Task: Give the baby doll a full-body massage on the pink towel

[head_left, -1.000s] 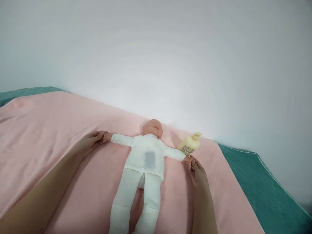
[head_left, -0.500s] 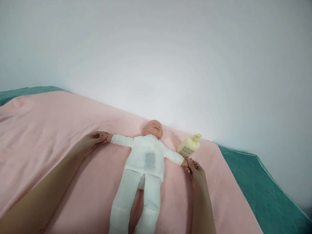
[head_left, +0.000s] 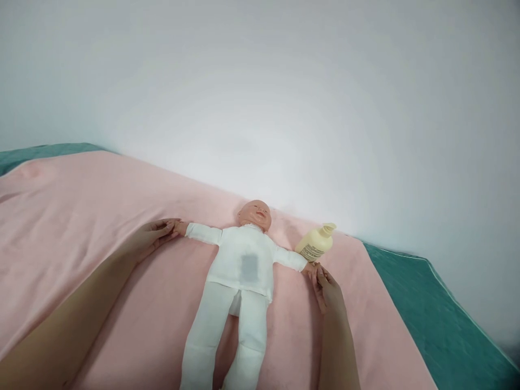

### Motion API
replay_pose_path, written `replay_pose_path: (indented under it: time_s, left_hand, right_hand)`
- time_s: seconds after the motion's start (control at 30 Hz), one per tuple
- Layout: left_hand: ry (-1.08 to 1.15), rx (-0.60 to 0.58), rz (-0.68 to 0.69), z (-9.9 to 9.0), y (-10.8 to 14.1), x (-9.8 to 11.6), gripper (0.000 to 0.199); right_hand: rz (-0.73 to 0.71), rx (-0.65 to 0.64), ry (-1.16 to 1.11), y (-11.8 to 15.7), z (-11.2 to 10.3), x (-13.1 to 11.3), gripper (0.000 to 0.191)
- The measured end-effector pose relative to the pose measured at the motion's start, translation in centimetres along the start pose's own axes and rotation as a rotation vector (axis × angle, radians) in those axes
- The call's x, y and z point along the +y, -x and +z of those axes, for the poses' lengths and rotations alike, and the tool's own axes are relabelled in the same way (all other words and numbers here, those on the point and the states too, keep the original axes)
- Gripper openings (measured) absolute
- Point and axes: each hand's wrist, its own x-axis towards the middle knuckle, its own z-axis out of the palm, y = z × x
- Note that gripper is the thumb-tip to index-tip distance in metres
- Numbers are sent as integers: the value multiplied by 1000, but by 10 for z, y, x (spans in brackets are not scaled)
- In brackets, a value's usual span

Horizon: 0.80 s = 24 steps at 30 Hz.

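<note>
A baby doll [head_left: 244,265] lies on its back with arms spread wide and legs toward me. Its body is white cloth with a grey patch on the front. At the left, my left hand [head_left: 156,235] pinches the doll's small hand between thumb and fingers. On the other side, my right hand [head_left: 328,290] has its fingers closed on the doll's other hand. A pale yellow pump bottle [head_left: 314,244] stands just beyond that doll arm, slightly tilted in view.
A pink blanket [head_left: 122,195] with soft creases lies under the doll. Green quilted cloth [head_left: 434,314] shows past its edges at right and far left. A plain pale wall [head_left: 260,97] rises right behind the doll's head.
My right hand's fingers have shifted slightly on the doll's hand. The left hand, the doll's body and the bottle look almost the same.
</note>
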Motion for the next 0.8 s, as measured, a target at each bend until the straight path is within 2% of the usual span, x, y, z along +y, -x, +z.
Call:
replay_pose_path:
  time_s: [0.13, 0.23, 0.57, 0.8]
  left_hand:
    - [-82, -59, -16, 9, 13, 9, 50]
    - [-129, -48, -14, 13, 18, 12, 51]
    - [-58, 18, -37, -6, -7, -5, 44]
    - [6, 11, -17, -5, -6, -5, 48]
  right_hand:
    - [80, 14, -9, -2, 0, -1, 40]
    - [74, 19, 8, 0, 1, -2, 44]
    - [-6, 47, 167, 7, 3, -6, 48]
    - [-1, 71, 33, 4, 4, -3, 43]
